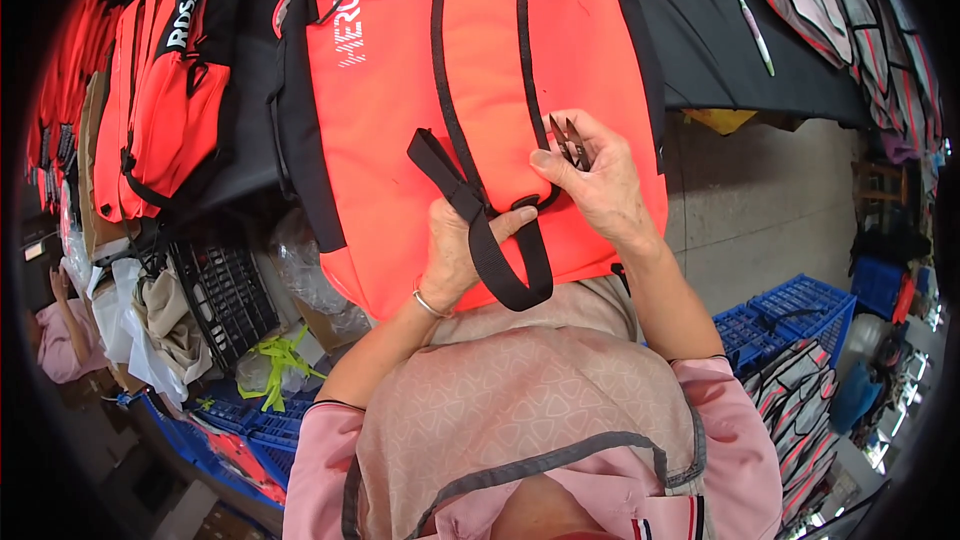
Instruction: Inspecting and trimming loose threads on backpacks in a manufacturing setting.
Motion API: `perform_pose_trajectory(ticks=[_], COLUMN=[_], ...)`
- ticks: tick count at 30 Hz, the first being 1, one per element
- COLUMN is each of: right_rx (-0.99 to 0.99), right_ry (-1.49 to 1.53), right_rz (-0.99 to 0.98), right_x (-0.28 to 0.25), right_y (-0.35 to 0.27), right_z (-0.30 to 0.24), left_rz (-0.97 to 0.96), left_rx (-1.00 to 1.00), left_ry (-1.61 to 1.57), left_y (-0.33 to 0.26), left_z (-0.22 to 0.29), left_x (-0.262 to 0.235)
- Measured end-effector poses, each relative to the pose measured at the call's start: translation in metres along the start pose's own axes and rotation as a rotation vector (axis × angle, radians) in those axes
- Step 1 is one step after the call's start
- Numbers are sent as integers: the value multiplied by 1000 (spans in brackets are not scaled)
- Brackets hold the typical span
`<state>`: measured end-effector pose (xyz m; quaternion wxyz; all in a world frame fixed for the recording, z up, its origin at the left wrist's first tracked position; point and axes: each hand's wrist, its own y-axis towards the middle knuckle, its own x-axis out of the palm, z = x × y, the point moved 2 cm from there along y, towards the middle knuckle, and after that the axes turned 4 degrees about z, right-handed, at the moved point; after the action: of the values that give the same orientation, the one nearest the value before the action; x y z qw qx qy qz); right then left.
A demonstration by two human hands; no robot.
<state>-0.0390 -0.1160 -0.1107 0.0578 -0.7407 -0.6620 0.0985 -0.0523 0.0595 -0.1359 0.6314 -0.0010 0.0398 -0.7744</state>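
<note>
A bright orange-red backpack [385, 160] with black sides lies in front of me, its padded shoulder strap [485, 60] running down the middle. At the lower end of that strap is a black buckle [525, 203] with black webbing [530, 275] looped through it. My left hand [455, 245] is closed on the webbing beside the buckle, thumb pointing right. Small dark thread snips [570, 143] sit in my closed right hand [605, 185], blades pointing up. My right thumb and fingers also touch the shoulder strap's right edge.
Another orange-red bag [165, 90] lies on the dark-covered table [700, 60] at left. A toothbrush [750, 25] and grey-red fabric pieces [860, 10] are far right. Blue crates [785, 315] stand lower right; a black crate [225, 290] is at left, near another person's pink sleeve [70, 345].
</note>
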Motion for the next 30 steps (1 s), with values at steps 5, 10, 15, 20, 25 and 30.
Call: perform_pose_trajectory(ticks=[5,10,15,20,25,30], right_rx=[31,-110,-421,-775,-841,-842], right_ry=[-13,-132,-581,-951,-1047,-1078], right_rz=[17,129,228,310,367,363], right_x=[-1,-3,-11,-8,-5,-6], right_y=[2,-12,-47,-58,-56,-55], right_z=[1,-10,-20,-10,-7,-7], left_rz=[-24,31,-6,-2,35,63], left_rx=[-79,-170,-175,-165,-77,-21], left_ry=[83,-253,-134,-112,39,47], left_y=[-1,-2,-4,-3,-6,-5], left_z=[4,12,3,-1,-11,-16], left_x=[-1,8,3,7,6,8])
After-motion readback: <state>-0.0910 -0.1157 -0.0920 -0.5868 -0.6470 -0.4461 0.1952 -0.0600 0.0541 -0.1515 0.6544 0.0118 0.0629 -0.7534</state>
